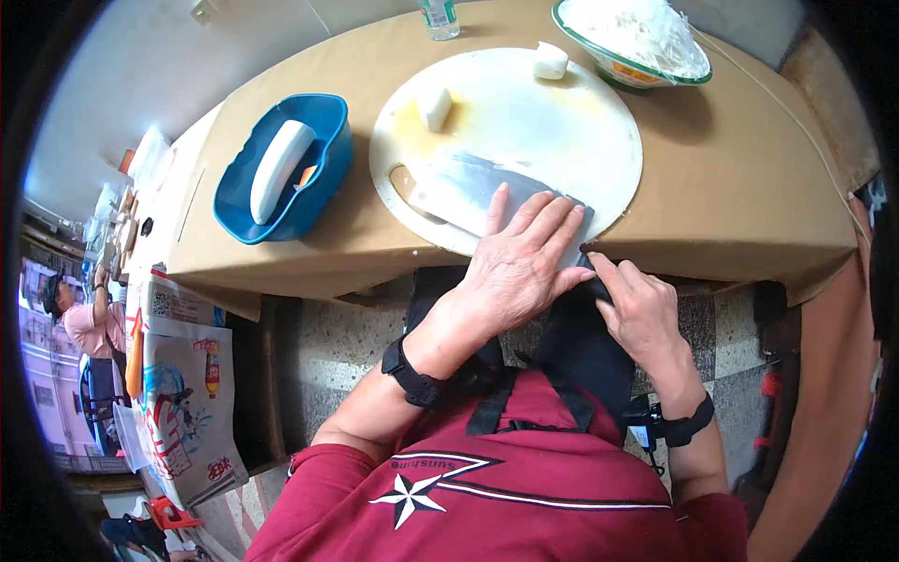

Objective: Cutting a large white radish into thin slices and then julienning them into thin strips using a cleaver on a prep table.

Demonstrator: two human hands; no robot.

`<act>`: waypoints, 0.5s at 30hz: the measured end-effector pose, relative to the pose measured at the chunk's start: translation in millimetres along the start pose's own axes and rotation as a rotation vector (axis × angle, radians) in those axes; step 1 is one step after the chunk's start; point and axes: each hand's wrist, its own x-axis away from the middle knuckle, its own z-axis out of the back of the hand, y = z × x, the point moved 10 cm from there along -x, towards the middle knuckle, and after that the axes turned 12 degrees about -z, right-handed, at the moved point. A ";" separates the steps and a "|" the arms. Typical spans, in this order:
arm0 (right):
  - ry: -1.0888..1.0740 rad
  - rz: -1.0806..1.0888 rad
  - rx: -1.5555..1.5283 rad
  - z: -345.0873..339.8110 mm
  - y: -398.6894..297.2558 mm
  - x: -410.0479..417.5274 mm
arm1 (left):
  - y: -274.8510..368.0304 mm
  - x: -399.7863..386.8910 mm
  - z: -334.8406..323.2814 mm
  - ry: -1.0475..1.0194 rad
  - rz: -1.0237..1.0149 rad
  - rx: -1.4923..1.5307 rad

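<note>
My left hand lies palm down, fingers spread, across the broad blade of a cleaver. Under the blade is a round white cutting board with yellow stains and a slot handle. At the table's front edge my right hand is curled at the cleaver's dark handle end, index finger stretched along it; much of the handle blends into the dark trousers. A cut chunk of peeled white radish sits at the board's left, and another white chunk near its far rim. Thin slivers cling near the blade.
A blue plastic basin at the left holds a long peeled white radish and a small orange item. A green-rimmed bowl heaped with white shreds stands back right, beside a cord. A plastic bottle is at the back. Far left, a person.
</note>
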 end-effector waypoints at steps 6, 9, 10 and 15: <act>-0.004 0.011 0.003 -4.6 -0.8 1.7 | -7.7 -15.4 -0.5 -0.008 0.025 -0.020; 0.011 -0.013 0.012 2.2 2.3 1.9 | -11.9 -22.2 11.9 0.073 0.052 -0.034; 0.012 -0.009 -0.002 2.7 2.8 2.8 | -13.5 -20.2 12.9 0.062 0.057 -0.043; 0.012 -0.021 -0.001 2.7 4.0 2.2 | -33.5 -6.4 54.9 0.344 0.017 0.032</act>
